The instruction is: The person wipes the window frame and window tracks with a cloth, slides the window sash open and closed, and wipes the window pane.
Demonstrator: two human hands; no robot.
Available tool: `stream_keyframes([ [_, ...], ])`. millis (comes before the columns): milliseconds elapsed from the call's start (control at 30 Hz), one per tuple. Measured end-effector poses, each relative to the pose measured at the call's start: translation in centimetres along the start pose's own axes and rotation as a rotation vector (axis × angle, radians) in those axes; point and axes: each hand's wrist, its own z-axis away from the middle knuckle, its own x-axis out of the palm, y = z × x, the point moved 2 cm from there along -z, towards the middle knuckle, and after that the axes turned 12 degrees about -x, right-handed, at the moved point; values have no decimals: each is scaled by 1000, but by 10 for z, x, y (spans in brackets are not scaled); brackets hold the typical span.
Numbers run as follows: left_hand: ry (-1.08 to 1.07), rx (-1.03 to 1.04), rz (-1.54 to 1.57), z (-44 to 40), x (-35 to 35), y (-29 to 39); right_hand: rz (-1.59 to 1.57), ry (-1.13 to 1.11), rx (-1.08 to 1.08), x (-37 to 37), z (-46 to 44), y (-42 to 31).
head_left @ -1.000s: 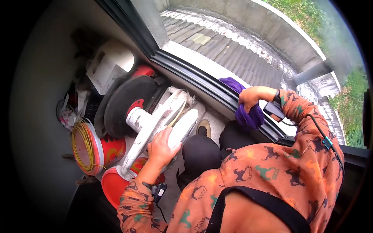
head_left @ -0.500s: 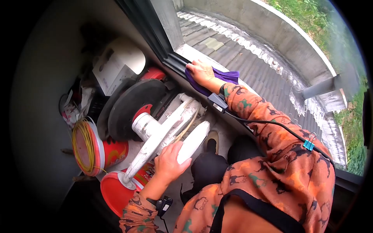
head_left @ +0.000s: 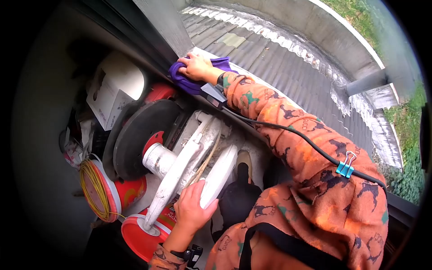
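Bunched under my right hand [head_left: 196, 67] is a purple cloth [head_left: 184, 83], pressed on the window frame [head_left: 155, 56] near its corner. Part of the cloth trails over the outer sill. My left hand [head_left: 194, 209] grips the lower end of a white elongated part [head_left: 219, 175] of a dusty white machine [head_left: 175, 180], its fingers wrapped over the edge. The machine has a white cylinder [head_left: 159, 159] beside a large dark disc [head_left: 146, 139].
Red buckets [head_left: 139, 234] stand at the lower left, one with a coiled yellow cable [head_left: 92, 189]. A white box [head_left: 108, 101] lies behind the disc. Outside are a tiled roof [head_left: 279, 74] and a pipe [head_left: 366, 83]. My shoe [head_left: 244, 159] is beside the machine.
My right hand has slid the purple cloth along the window frame, from near my body to the far corner. My left hand stays on the white machine. The camera view has shifted slightly.
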Motion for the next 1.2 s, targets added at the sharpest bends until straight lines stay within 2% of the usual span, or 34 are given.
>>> stream_keyframes([
  [100,-10,1,5,2,0,-2,-157,-65,24,-12,30,20],
  [133,-15,-2,10,2,1,-2,-216,-9,-74,-10,39,31],
  [167,-4,14,22,2,1,-3,-248,-88,-36,-6,47,44],
  [300,7,1,40,3,0,-1,-86,-181,-19,-43,126,24],
  [367,-4,6,32,4,0,-1,-130,-254,9,-55,164,32],
  [567,12,27,41,5,2,-3,-489,-350,-190,-117,310,83],
  [633,0,28,55,5,0,0,-827,-501,181,-138,349,102],
  [700,-9,13,57,6,-1,1,-917,-841,380,-145,384,146],
  [767,-7,-2,59,6,0,-1,-511,-1117,553,-182,389,170],
  [833,6,20,58,6,0,-3,262,-1288,251,-211,380,220],
  [900,9,27,40,5,0,-2,635,-983,394,-244,347,216],
  [967,17,20,22,5,2,-4,545,-588,337,-256,293,199],
  [1033,18,52,48,3,3,-7,295,-106,264,-250,227,173],
  [1133,-4,15,40,1,0,-4,-80,241,169,-205,115,144],
  [1200,-30,8,42,2,-3,-1,-166,294,190,-161,51,111],
])
